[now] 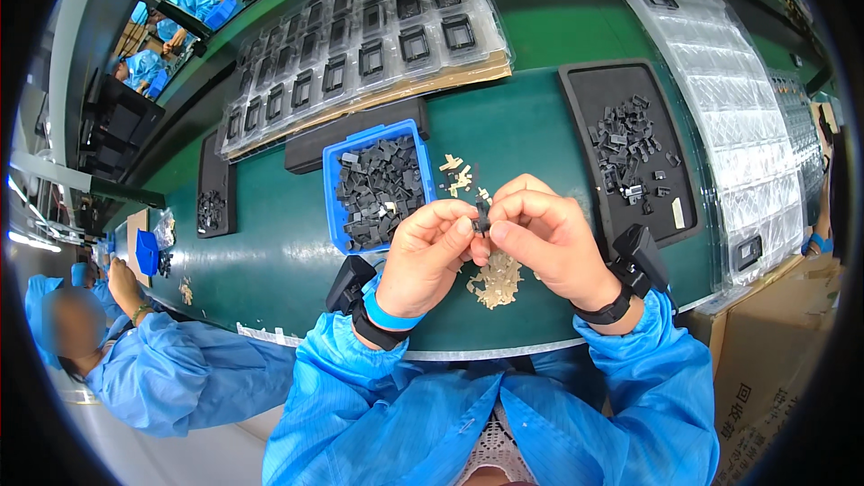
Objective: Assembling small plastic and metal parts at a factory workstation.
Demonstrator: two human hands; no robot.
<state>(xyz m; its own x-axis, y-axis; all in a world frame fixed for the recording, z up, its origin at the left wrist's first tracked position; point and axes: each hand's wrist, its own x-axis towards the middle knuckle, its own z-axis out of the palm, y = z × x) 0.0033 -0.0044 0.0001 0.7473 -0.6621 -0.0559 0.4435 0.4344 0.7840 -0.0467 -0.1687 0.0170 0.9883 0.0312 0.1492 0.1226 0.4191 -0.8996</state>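
A: Start with the head view. Where is the small black part (482, 216)?

B: Above the worktop (531, 130), back from the middle of its near edge, right between the fingertips of both hands.

A: And the grip?

B: Closed from both sides. The left hand (423, 256) pinches it with thumb and finger from the left; the right hand (551, 238) does the same from the right. Neither is nearer — both touch it.

A: Which way does its long axis lie?

B: As far as I can judge, roughly away from the near edge, toward the far edge, so it crosses the line joining the two hands. The fingers cover much of it, so I can't tell its full shape or any tilt.

A: What lies around it?

B: A pile of pale strips (495, 285) rests on the worktop between the hands and the near edge. Loose pale pieces (461, 180) lie just past the fingertips, toward the far edge.

A: And to the sides?

B: On the left, near the left hand, a blue bin (330, 191) full of dark pieces. Toward the right end — well apart from the part — a black tray (585, 97) with more black pieces.
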